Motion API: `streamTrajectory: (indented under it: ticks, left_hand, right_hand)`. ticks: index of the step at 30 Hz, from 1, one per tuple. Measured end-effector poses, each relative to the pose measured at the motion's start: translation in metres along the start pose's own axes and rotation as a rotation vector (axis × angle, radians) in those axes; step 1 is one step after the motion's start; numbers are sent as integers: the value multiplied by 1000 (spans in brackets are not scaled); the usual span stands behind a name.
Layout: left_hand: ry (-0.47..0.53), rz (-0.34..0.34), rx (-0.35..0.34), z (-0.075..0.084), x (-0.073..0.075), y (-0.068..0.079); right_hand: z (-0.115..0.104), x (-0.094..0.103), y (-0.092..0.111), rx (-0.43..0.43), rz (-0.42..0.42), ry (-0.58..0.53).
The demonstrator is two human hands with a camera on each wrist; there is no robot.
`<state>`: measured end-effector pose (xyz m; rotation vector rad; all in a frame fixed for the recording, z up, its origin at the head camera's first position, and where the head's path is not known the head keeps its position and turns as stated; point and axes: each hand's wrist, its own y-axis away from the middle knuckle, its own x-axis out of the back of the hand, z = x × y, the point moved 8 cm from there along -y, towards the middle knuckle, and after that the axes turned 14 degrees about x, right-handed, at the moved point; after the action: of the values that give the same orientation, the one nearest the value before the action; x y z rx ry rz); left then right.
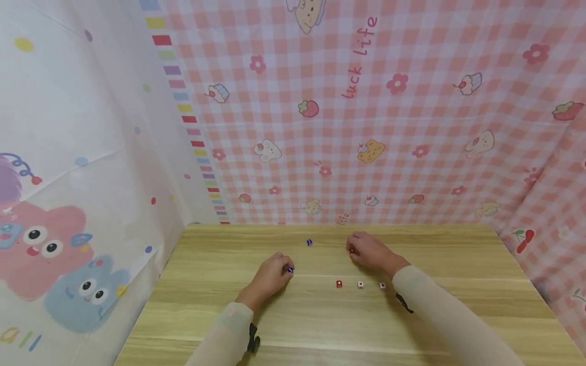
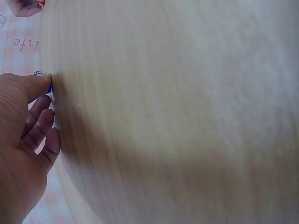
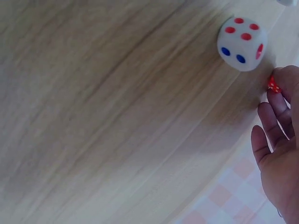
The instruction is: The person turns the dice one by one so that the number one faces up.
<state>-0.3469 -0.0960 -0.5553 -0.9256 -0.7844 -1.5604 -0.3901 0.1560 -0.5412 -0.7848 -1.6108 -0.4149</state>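
My left hand (image 1: 271, 274) pinches a blue die (image 1: 290, 270) between thumb and fingertips, low over the table. In the left wrist view the thumb mostly hides that die (image 2: 48, 89). Farther back and to the right, my right hand (image 1: 372, 253) holds a red die (image 3: 274, 85) between thumb and index finger, its other fingers loosely bent. A second blue die (image 1: 309, 242) lies near the back edge, between the hands. In front of the right hand, another red die (image 1: 339, 284) and two white dice, one in the middle (image 1: 360, 284) and one at the right (image 1: 382, 286), form a row.
The wooden table (image 1: 293, 320) ends at the back against a pink checked cloth (image 1: 284, 127). A white printed cloth (image 1: 114, 101) hangs along the left side. Dark bands sit at both wrists, and the right forearm passes close to the rightmost white die.
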Motion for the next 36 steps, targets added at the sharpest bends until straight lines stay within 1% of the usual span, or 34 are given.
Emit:
streamTrajectory:
  ticks: [9,14,18,27,33,36]
  left_hand:
    - [7,-16,15,0,-1,-1]
    - [-3,-15,17,-1,-1,-2]
    - [-9,-14,14,-1,-1,-2]
    - [-12,-17,22,-2,-3,-1]
    - [-13,-16,27,-3,-4,-3]
    - [-15,-12,24,-4,-3,-3]
  right_hand:
    - [-1,5,4,7,2,-51]
    - [-4,10,12,42,25,-65]
    - [-5,13,20,65,41,-55]
    - [-7,26,43,63,62,-48]
    - [-2,29,68,46,58,-40]
    - [1,30,81,42,79,-23]
